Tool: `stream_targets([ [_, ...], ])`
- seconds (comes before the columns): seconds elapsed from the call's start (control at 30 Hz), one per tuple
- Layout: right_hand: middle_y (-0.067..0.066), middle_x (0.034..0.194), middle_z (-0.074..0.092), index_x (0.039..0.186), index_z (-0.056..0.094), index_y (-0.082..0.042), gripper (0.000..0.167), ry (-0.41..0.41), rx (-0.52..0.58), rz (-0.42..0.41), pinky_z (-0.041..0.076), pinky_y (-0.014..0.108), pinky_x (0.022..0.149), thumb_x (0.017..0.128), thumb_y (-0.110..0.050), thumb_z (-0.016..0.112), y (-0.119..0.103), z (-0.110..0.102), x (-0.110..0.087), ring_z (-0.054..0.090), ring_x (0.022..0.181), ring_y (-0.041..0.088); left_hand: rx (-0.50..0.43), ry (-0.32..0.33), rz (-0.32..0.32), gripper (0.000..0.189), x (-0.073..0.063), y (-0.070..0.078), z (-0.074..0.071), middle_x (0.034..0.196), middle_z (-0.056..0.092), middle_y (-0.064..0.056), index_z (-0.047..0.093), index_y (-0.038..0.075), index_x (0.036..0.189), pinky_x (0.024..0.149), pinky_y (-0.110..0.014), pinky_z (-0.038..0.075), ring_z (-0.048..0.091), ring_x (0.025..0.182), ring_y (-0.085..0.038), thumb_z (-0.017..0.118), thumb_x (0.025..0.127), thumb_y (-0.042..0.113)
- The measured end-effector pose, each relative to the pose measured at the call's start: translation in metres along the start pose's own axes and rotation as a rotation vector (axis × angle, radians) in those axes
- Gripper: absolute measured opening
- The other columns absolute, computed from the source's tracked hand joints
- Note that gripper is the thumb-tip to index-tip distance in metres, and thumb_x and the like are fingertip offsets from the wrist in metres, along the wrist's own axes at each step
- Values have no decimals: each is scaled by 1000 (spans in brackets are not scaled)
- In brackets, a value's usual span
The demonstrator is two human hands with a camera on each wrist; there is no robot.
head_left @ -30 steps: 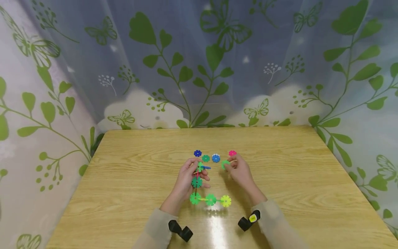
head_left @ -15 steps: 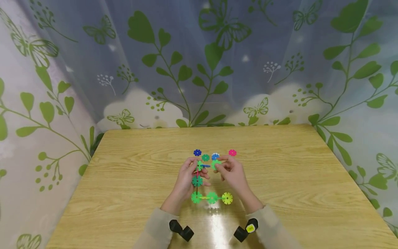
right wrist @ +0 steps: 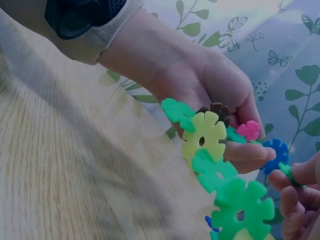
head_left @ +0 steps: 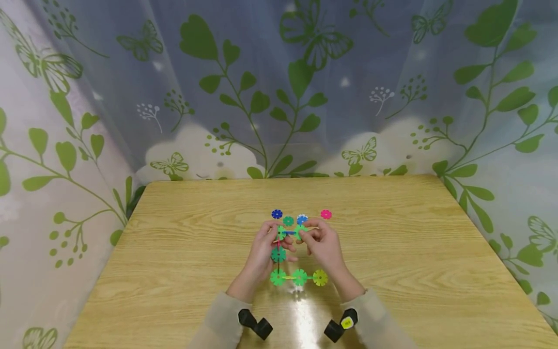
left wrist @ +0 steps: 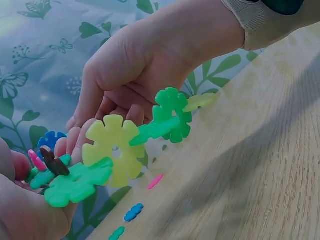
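Note:
My left hand (head_left: pixel 259 249) holds an L-shaped chain of slotted plastic snowflake discs at its upper end, above the table. A teal disc (head_left: pixel 278 255) sits midway down, and a yellow-green disc (head_left: pixel 320 277) ends the lower row. At the top, a blue disc (right wrist: pixel 275 156) stands edge-on between both hands. The right hand (head_left: pixel 326 246) pinches a green disc (right wrist: pixel 287 172) between thumb and fingers, its edge right at the blue one. In the left wrist view, a brown disc (left wrist: pixel 54 161) and a pink disc (left wrist: pixel 36 160) show within the chain, near the left fingers.
Loose discs lie on the wooden table (head_left: pixel 196 232) beyond the hands: dark blue (head_left: pixel 276 214), green (head_left: pixel 288 221), a blue one (head_left: pixel 302 219) overlapping a white one, and pink (head_left: pixel 326 214). A leaf-patterned curtain (head_left: pixel 279 97) hangs behind the table's far edge.
The right hand has moved left with the green disc, bringing it up to the blue disc on the chain. The left hand keeps its hold, and the chain has shifted slightly right.

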State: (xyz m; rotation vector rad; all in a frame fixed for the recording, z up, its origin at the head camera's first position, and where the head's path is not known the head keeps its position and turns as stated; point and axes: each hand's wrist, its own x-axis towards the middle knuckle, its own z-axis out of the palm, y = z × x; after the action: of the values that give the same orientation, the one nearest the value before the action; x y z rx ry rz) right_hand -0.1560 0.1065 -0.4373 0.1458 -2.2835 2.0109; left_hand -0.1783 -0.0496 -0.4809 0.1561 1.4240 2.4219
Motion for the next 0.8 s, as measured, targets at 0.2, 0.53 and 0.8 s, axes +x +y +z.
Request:
stream_targets([
  [0.2, 29, 74, 62, 103, 57, 9, 17, -13, -2, -18, 33, 15, 40, 87, 6, 60, 3, 1, 1, 44, 45, 18, 41, -18, -55, 41, -1, 0, 3, 81, 53, -9, 36, -1, 130, 63, -49, 58, 55, 64, -18, 29, 103, 30],
  [0.53, 28, 74, 62, 96, 57, 10, 12, -5, 51, -41, 40, 17, 42, 85, 7, 61, 29, 3, 7, 45, 45, 13, 128, -47, -86, 43, -1, -2, 3, 78, 49, -7, 35, 3, 128, 59, -46, 58, 53, 57, -16, 33, 102, 37],
  [0.8, 32, 76, 60, 94, 58, 8, 9, -20, 118, -13, 45, 20, 44, 86, 8, 60, 43, 4, 11, 49, 47, 18, 147, -64, -73, 41, -2, -3, 3, 76, 45, -7, 30, -3, 128, 56, -44, 59, 50, 52, -15, 31, 103, 30],
])
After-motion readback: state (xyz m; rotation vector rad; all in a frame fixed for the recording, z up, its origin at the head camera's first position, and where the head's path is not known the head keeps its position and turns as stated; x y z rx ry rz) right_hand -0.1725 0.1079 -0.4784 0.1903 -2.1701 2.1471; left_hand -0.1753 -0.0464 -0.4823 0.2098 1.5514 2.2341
